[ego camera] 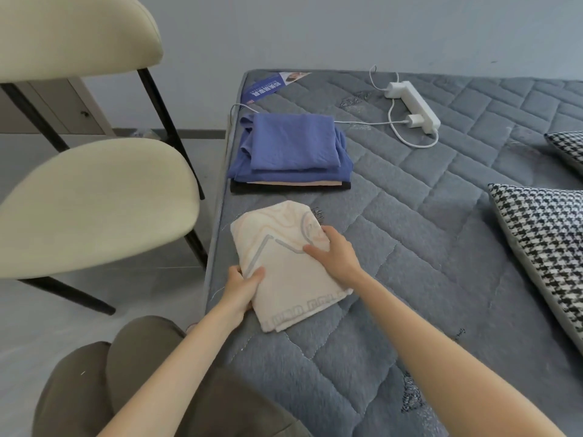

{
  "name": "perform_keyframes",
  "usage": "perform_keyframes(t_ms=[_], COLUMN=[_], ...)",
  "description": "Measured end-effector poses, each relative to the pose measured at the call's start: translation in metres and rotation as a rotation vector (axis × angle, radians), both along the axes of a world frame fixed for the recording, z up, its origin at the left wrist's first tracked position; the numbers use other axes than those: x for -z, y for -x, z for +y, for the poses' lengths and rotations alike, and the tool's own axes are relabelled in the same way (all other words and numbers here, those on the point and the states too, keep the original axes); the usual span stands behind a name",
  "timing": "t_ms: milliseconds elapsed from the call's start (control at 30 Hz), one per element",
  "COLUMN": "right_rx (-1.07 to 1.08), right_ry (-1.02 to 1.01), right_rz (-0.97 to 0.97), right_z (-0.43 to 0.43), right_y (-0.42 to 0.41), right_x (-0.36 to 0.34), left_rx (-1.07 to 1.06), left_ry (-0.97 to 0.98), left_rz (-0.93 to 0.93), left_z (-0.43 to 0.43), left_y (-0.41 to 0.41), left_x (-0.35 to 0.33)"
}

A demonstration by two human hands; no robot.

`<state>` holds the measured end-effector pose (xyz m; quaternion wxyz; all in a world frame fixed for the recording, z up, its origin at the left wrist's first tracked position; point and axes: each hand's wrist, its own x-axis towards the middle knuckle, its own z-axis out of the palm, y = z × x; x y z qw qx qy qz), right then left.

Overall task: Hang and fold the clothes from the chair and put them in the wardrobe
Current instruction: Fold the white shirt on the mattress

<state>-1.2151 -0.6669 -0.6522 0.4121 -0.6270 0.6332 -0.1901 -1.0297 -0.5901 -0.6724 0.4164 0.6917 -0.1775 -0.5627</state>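
Your head camera looks down at your left hand (243, 287) pinching the left edge of the folded cream cloth (284, 279), thumb on top and fingers tucked under. Your right hand (336, 250) holds the cloth's right edge, thumb lying on top and fingers curled over the side. The cloth lies on the grey bed (426, 247), close to the bed's left side. Just behind it sits a pile of folded clothes (290, 146), blue on top, then a tan one and a black one under it. A white power strip (413, 102) lies farther back. A black-and-white pillow (542, 247) is on the right. The cream chair (94, 203) stands beside the bed on the left.
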Motion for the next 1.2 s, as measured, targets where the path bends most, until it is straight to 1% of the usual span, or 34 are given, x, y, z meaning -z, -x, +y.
perform_keyframes(t_ms=[167,233,300,367,467,533,600,667,767,833,900,967,1100,1133,1200], right_rx=[-0.361,-0.461,-0.476,-0.429,-0.301,-0.142,0.073,0.280,0.522,0.637,0.666,0.634,0.618,0.629,0.650], right_ry=[0.160,0.185,0.168,0.125,0.142,0.198,0.179,0.100,-0.019,-0.095,-0.132,-0.123,-0.122,-0.128,-0.133], right_rz=[0.249,0.357,0.401,0.393,0.445,0.460,0.365,0.208,-0.005,-0.106,-0.137,-0.133,-0.162,-0.177,-0.195], right_z=[-0.038,-0.046,-0.048,-0.040,-0.015,0.006,0.029,0.047,0.068,0.077,0.083,0.086,0.081,0.080,0.078], right_y=[-0.022,-0.029,-0.028,-0.020,-0.009,-0.005,-0.007,-0.013,-0.028,-0.039,-0.048,-0.050,-0.045,-0.044,-0.044], right_x=[-0.023,-0.029,-0.027,-0.019,-0.006,0.002,0.006,0.009,0.010,0.009,0.010,0.010,0.008,0.008,0.008], left_rx=[-0.171,-0.207,-0.227,-0.233,-0.262,-0.303,-0.336,-0.380,-0.426,-0.452,-0.461,-0.391,-0.056,0.027,0.140], left_ry=[-0.131,-0.159,-0.162,-0.164,-0.147,-0.107,-0.064,-0.049,-0.036,-0.048,-0.067,-0.078,-0.076,-0.069,-0.064], left_rz=[0.398,0.521,0.570,0.570,0.505,0.439,0.428,0.430,0.400,0.323,0.209,0.095,-0.218,-0.264,-0.297], left_z=[0.023,0.029,0.030,0.029,0.026,0.020,0.012,0.004,-0.006,-0.013,-0.019,-0.027,-0.041,-0.046,-0.056], left_y=[0.025,0.041,0.050,0.048,0.035,0.021,0.007,-0.005,-0.022,-0.031,-0.037,-0.042,-0.047,-0.047,-0.047], left_x=[-0.004,-0.013,-0.017,-0.015,-0.015,-0.015,-0.018,-0.022,-0.024,-0.024,-0.025,-0.024,-0.027,-0.028,-0.031])
